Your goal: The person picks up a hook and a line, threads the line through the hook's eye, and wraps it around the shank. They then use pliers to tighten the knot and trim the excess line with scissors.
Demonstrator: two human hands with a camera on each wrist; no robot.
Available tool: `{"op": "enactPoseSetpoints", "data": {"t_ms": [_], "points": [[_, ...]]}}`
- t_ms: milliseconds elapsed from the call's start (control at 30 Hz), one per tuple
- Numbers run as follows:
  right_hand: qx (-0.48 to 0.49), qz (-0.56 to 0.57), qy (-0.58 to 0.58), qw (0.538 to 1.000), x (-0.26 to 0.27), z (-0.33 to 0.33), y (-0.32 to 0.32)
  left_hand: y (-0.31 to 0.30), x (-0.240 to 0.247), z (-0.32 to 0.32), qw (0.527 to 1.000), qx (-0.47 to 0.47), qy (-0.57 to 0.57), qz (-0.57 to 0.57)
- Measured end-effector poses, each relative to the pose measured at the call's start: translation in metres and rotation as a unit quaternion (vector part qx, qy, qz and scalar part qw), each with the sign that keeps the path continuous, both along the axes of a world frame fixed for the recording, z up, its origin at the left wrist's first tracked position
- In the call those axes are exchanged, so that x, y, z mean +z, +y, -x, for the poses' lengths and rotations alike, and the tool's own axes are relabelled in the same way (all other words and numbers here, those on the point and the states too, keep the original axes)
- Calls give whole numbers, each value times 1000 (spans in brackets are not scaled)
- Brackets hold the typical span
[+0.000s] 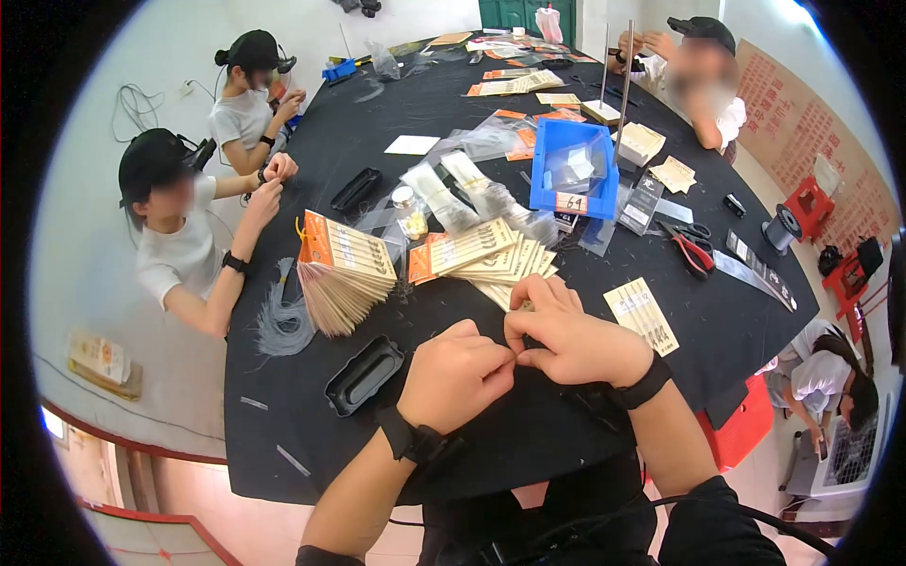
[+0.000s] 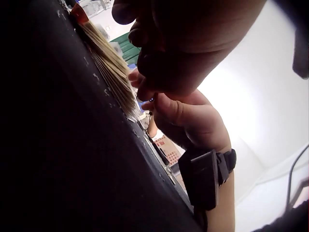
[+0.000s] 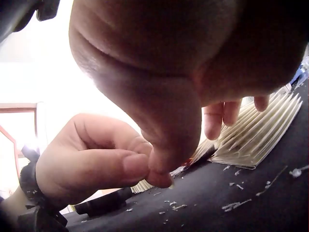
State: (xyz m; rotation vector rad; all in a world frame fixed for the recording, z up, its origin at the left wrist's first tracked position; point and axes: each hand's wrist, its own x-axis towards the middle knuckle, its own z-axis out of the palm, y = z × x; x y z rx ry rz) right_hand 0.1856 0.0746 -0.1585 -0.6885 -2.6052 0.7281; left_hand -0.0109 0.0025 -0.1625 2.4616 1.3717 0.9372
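My left hand (image 1: 460, 373) and right hand (image 1: 583, 332) meet fingertip to fingertip over the front of the black-covered table. Between their pinching thumbs and forefingers shows a tiny dark looped thing (image 2: 151, 100); I cannot tell its kind, as the fingers hide most of it. Just beyond the hands lie overlapping cream cards (image 1: 481, 253) with orange ends. A thick fanned bundle of similar cards (image 1: 344, 278) stands left of them. One card (image 1: 642, 316) with several small dark hooks on it lies right of my right hand.
A black tray (image 1: 363, 375) lies left of my left hand, a grey strand bundle (image 1: 283, 316) farther left. Behind the cards are a jar (image 1: 410, 212) and a blue bin (image 1: 573, 170). Red-handled pliers (image 1: 694, 253) lie at right. Other people sit around the table.
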Motion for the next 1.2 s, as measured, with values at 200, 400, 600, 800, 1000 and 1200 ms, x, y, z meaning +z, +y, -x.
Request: {"op": "enactPoseSetpoints", "data": {"t_ms": [200,400,600,800,1000,1200], "points": [[5,-10,5,1000,-4,-1,0,0,-1,-1,1000,-9,7,-15],[2,-2,-2,1000,-3,-2,0,1,-2,0,999,-19,1,-27],[5,-20,10,1000,-3,-2,0,0,-1,-1,1000,-8,0,-12],[-7,-36,31,999,-3,-1,3,-1,-3,-1,1000,12,-18,-3],[-17,-1,54,998,14,-4,5,0,-3,0,999,30,-34,-3],[-11,-19,56,998,13,-6,5,1,-4,0,999,26,-39,-12]]}}
